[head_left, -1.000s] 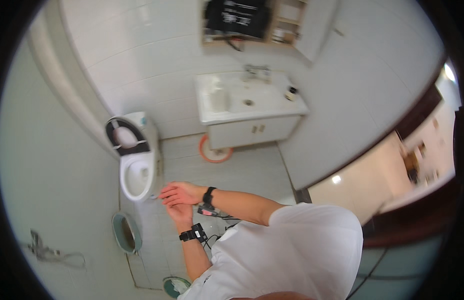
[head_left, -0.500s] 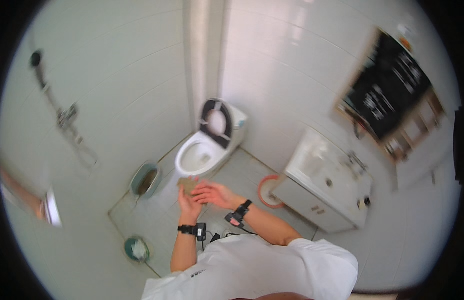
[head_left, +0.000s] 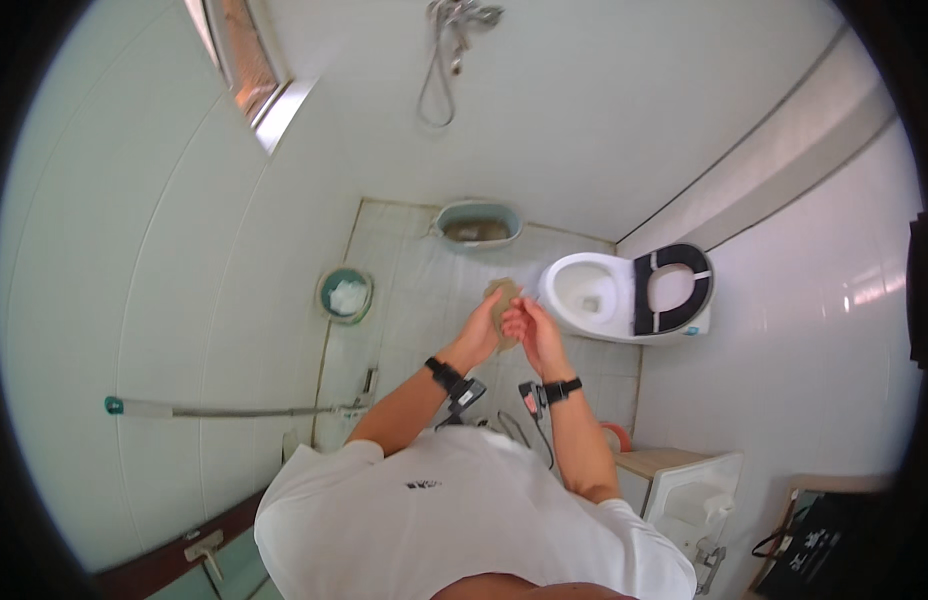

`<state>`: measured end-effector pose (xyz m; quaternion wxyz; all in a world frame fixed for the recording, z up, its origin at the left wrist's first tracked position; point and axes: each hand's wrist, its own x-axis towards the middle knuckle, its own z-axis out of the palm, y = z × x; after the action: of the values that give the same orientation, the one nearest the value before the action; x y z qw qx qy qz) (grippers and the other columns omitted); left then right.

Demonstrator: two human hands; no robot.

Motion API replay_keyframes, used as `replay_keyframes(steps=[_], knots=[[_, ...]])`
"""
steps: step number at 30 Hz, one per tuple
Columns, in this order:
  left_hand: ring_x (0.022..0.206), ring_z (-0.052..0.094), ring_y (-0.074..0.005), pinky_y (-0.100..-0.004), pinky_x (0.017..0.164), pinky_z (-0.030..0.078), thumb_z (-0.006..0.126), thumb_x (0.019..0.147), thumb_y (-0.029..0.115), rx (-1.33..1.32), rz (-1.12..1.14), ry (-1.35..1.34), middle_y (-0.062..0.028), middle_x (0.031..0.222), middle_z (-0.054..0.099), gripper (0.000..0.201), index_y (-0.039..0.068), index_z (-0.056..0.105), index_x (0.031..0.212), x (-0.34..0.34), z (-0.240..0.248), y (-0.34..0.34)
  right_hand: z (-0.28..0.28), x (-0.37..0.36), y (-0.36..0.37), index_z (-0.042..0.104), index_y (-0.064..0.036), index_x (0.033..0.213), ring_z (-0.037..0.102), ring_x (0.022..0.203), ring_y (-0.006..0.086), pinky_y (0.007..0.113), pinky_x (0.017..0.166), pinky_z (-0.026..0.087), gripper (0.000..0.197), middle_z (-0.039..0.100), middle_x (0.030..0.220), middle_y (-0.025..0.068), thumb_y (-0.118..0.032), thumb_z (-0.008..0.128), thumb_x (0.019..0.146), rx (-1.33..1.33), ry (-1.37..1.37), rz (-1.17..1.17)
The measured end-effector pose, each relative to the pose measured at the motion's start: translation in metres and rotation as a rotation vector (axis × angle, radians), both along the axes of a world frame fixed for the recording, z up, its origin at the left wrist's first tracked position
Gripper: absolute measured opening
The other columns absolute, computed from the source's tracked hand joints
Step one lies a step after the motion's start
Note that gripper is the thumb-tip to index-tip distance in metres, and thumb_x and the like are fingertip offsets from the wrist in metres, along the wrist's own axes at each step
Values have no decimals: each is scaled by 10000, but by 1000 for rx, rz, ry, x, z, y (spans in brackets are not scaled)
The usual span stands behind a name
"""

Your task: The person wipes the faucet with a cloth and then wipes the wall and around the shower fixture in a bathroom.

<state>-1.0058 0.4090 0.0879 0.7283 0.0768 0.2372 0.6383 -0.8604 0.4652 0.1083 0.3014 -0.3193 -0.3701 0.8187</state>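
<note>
A crumpled olive-beige cloth is held in front of my chest, above the tiled floor. My left hand grips it from the left side. On the other side, my right hand has its fingers curled against the cloth's edge. Part of the cloth hangs below the hands, and the fingertips behind it are hidden. Black straps with small devices circle both wrists.
Right of my hands stands a toilet with a raised black-and-white seat. A pale blue tub with murky water sits by the far wall. A green bin, a long-handled mop and a washbasin are around me.
My view has turned left, so the toilet and washbasin appear further right and the window and mop come into view. The cloth stays with my hands; the right fingers have curled in.
</note>
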Motion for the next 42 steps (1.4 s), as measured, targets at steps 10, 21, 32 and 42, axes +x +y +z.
replay_keyframes(steps=[10,21,32,42], knots=[[1269,545,-254,-441,1070,455,360,1078,430,86,130,-1,-147,1389,545,532,40,440,1431,-99,46,80,54,-79,79,641,14,1185,668,968,197,321,863,536,312,706,1103,131,-220,474,1062,473,-242,-270],[1260,552,-243,-397,1117,402,387,1062,498,-83,87,-300,-70,1413,566,538,97,496,1404,-101,-9,151,5,-112,136,384,56,1481,339,1451,417,460,1204,273,566,376,1553,253,-226,541,1016,1296,-713,164],[1378,413,-168,-366,1141,319,308,1073,562,5,267,287,8,1500,470,623,166,355,1552,-101,15,269,-5,-170,252,483,32,1408,561,1252,272,348,1055,416,504,593,1350,158,-320,523,1050,316,-277,-54],[1191,588,-179,-388,1008,468,530,1033,352,-208,180,734,-35,1253,660,397,108,574,1342,-221,-17,244,-50,-204,297,548,-51,1277,651,1054,352,482,917,534,456,659,1223,167,-430,455,1042,-518,122,-10]])
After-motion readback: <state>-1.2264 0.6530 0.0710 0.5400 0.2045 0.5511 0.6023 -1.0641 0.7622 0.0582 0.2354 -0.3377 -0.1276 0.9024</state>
